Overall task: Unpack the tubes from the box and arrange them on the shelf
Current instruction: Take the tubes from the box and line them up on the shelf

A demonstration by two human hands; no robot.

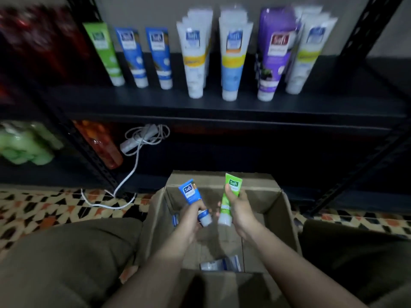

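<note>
My left hand [190, 218] grips a small blue tube [193, 194] near its white cap, above the open cardboard box [282, 210]. My right hand [236, 205] holds a small green tube [231, 188] upright beside it. Both tubes hover over the box's middle. Inside the box, a white and blue tube [222, 264] lies on the bottom, and another blue one [175, 220] shows at the left wall. On the dark shelf [155, 101] above, several tubes stand cap-down in a row: a green one [104, 52], two blue ones [133, 56], white ones [195, 56] and a purple one [274, 54].
A white cable with a power strip [138, 143] hangs from the lower shelf down to the patterned floor [44, 210]. An orange bottle [100, 145] and green packs [24, 143] sit lower left. Black slanted shelf posts [355, 170] flank the box. My knees frame it.
</note>
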